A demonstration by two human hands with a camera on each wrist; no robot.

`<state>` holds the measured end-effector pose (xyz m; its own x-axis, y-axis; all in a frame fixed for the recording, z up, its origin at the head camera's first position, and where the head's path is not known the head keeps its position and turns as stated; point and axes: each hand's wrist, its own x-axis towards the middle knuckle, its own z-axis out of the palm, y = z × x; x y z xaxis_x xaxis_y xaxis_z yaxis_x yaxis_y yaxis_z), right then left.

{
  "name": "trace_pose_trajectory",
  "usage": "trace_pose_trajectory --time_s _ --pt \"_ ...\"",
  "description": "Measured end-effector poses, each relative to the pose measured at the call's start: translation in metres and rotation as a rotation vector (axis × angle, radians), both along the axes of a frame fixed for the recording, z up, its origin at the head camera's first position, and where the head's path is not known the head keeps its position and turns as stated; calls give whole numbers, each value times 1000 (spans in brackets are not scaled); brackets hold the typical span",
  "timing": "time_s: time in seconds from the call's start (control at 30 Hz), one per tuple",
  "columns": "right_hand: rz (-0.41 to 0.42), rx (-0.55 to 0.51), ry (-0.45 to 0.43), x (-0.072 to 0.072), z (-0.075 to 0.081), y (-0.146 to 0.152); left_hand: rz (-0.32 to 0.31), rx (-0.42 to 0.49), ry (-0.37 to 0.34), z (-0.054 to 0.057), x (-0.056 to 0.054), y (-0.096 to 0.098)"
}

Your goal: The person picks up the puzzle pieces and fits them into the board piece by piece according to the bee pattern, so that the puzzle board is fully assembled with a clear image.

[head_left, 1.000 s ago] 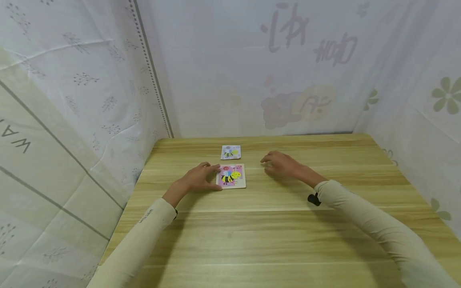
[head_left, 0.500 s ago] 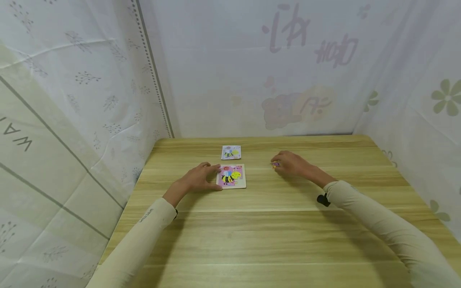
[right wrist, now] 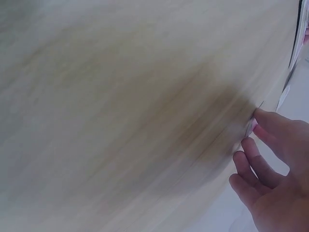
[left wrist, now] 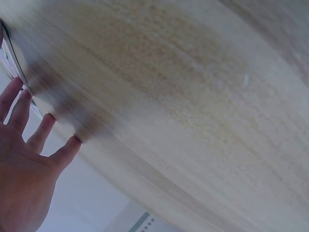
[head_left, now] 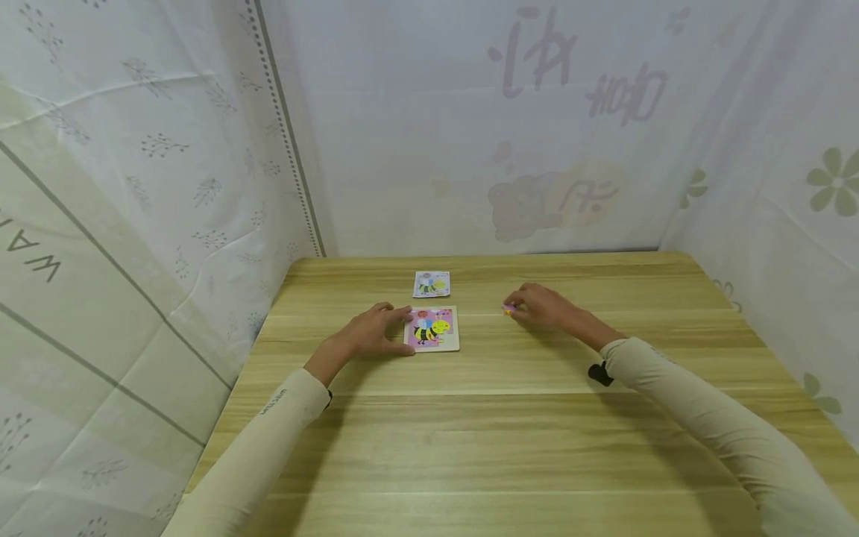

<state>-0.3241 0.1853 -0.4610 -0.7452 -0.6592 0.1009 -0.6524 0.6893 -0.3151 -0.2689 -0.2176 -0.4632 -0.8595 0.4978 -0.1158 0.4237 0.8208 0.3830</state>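
Note:
A square bee puzzle board [head_left: 431, 339] with a pale frame lies flat on the wooden table. My left hand [head_left: 365, 332] rests at its left side, fingers spread, thumb and index fingertip touching the corners there. In the left wrist view, the other fingertips [left wrist: 75, 140] touch the tabletop. To the right of the board, my right hand [head_left: 542, 306] pinches a small pink and orange puzzle piece [head_left: 508, 309] between thumb and fingers, low over the table. Only a thin edge of the piece [right wrist: 251, 126] shows in the right wrist view.
Just behind the board lies a small picture card [head_left: 431, 284] with the same bee. The wooden table [head_left: 456, 447] ends at a pale printed curtain [head_left: 403, 149] at the back, with more curtain on both sides.
My right hand has moved a little to the right, and the puzzle piece has come into sight at its fingertips, then turned slightly. My left hand and the board stay put.

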Motion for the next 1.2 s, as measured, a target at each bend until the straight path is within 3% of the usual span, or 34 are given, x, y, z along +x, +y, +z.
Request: trace_pose_trajectory --time_s 0.27,0.63,0.87,1.2 --pt "32 -7 -7 2 -3 -15 -5 -2 0 0 0 0" --pt "122 -5 50 7 -8 -34 3 -5 -2 3 1 2" --pt "135 -16 66 14 -7 -46 2 0 -3 3 1 2" --pt "117 2 24 21 -3 -61 6 -2 -10 2 1 2"
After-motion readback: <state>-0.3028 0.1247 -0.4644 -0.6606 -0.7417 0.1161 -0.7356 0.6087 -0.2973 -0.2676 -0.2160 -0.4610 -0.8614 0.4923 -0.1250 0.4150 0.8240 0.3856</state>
